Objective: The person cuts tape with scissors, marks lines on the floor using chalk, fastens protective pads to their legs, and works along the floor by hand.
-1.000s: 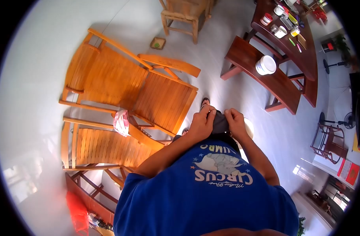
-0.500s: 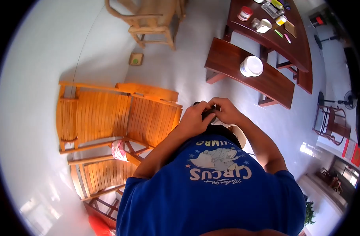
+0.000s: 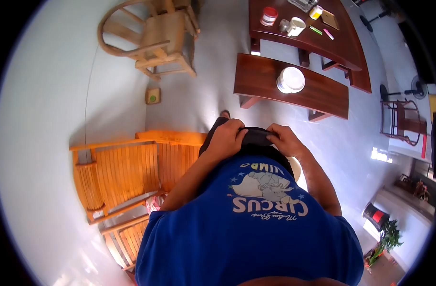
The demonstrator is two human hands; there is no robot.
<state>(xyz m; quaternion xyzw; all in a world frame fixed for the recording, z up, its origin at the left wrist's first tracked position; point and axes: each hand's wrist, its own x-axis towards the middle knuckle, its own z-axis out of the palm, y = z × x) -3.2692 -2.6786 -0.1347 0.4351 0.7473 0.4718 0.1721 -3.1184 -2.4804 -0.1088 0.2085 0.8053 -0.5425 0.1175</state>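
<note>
My left hand (image 3: 228, 139) is closed, its fingers and thumb pinching one end of a strip of black fabric (image 3: 256, 137). At the other end, my right hand (image 3: 286, 140) grips the same fabric between thumb and fingers. The strip spans the gap between both hands, just in front of the hem of the blue printed T-shirt (image 3: 261, 214). Whether it belongs to the dark clothing on my legs, I cannot tell. Past my left hand a foot (image 3: 225, 114) shows.
Ahead stands a dark red bench (image 3: 256, 71) with a white lidded tub (image 3: 291, 80). Behind it is a table (image 3: 342, 52) bearing a mug (image 3: 296, 26) and a red-lidded jar (image 3: 269, 16). Slatted wooden seating (image 3: 120, 167) lies left, a wooden armchair (image 3: 163, 35) far left.
My hands were close together over a dark bunch; now they are apart with the black fabric spread between them. The view has shifted, and a foot has come into sight.
</note>
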